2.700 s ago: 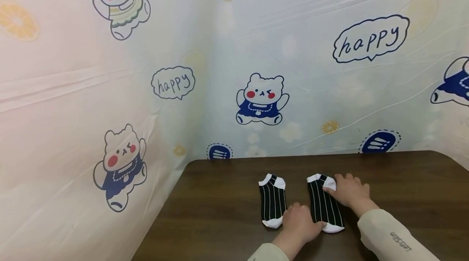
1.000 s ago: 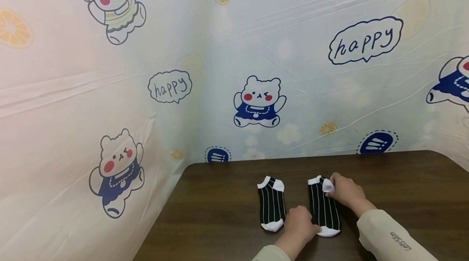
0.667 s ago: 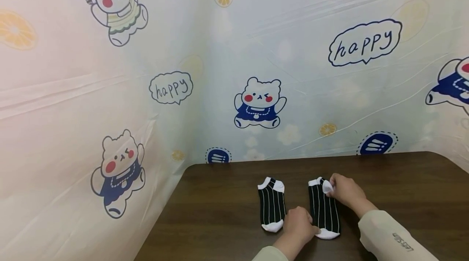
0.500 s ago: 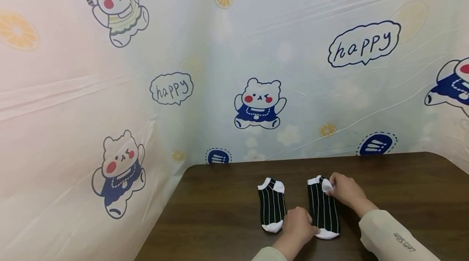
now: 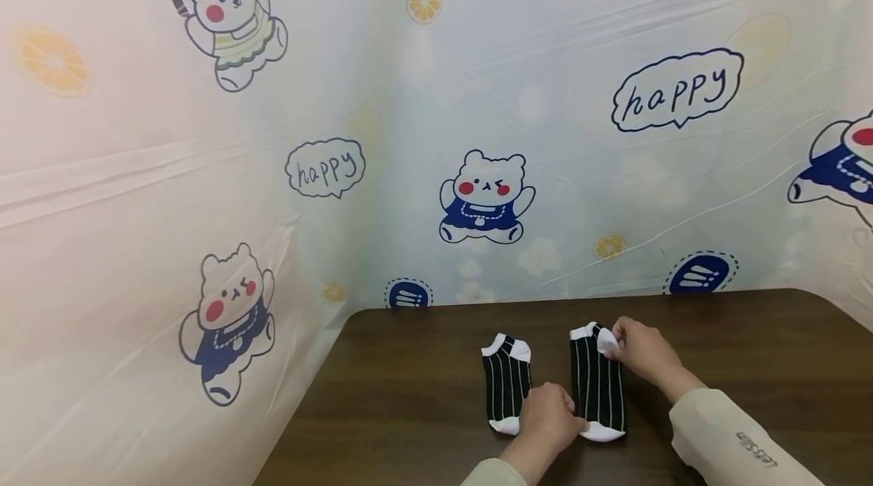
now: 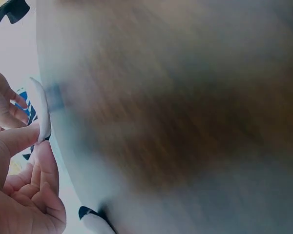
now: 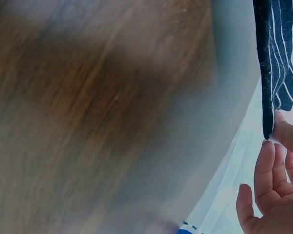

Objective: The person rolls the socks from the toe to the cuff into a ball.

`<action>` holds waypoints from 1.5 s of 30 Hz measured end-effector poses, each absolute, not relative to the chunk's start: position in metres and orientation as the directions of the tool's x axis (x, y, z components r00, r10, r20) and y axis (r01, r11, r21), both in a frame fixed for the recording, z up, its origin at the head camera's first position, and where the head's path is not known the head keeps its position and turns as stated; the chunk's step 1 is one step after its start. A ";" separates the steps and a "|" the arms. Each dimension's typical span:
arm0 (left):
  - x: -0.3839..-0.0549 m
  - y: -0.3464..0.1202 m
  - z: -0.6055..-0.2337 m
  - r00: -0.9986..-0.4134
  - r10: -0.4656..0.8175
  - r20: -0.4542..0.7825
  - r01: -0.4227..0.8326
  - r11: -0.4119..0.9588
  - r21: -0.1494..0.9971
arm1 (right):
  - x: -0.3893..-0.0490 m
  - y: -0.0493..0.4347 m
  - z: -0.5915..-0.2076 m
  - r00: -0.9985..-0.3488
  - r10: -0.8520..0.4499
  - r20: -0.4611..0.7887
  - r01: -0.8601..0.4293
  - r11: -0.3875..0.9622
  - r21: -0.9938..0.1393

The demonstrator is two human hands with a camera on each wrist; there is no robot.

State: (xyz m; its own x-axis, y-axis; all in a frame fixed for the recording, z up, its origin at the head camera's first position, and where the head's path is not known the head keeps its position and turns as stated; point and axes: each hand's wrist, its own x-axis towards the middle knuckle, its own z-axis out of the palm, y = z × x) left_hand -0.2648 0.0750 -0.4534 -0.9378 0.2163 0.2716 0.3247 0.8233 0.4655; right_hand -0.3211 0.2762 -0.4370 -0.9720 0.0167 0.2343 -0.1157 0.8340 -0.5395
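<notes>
Two black ankle socks with white stripes and white cuffs, heels and toes are in the head view. My left hand (image 5: 547, 416) pinches the white toe of the right-hand sock (image 5: 596, 380) between thumb and finger. At that sock's other end, my right hand (image 5: 646, 351) pinches the edge by the white heel. Seen from the left wrist, the white toe (image 6: 41, 109) is edge-on between my fingertips. The right wrist view has the striped fabric (image 7: 278, 53) hanging from thumb and fingertips. The left-hand sock (image 5: 507, 384) lies flat, its toe partly hidden behind my left hand.
The dark brown wooden table (image 5: 395, 387) carries both socks. Behind it and at the left hangs a pale curtain (image 5: 409, 130) printed with bears, orange slices and "happy" bubbles. Wrist views are blurred over the table.
Earlier my right hand lay spread over the heel; now it pinches the edge. The right-hand sock has shifted slightly left and stands straighter. Left-hand sock stays in place; the head view tilts slightly.
</notes>
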 end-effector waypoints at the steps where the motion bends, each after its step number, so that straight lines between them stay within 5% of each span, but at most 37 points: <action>1: -0.265 0.074 -0.453 -0.938 0.217 0.269 0.325 0.822 0.468 | -0.321 0.275 -0.437 -0.972 0.014 0.235 -0.118 0.833 -0.540; 45: -0.271 0.012 -0.445 -0.937 0.147 0.318 0.307 0.780 0.545 | -0.333 0.222 -0.410 -0.932 -0.091 0.351 -0.272 0.818 -0.507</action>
State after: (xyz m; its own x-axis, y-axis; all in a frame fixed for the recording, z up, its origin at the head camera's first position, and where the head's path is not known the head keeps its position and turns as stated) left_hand -0.2711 0.0119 -0.4448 -0.9366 0.1470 0.3182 0.3075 0.7802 0.5447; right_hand -0.3330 0.2218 -0.4100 -0.9318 -0.0914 0.3513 -0.2715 0.8178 -0.5074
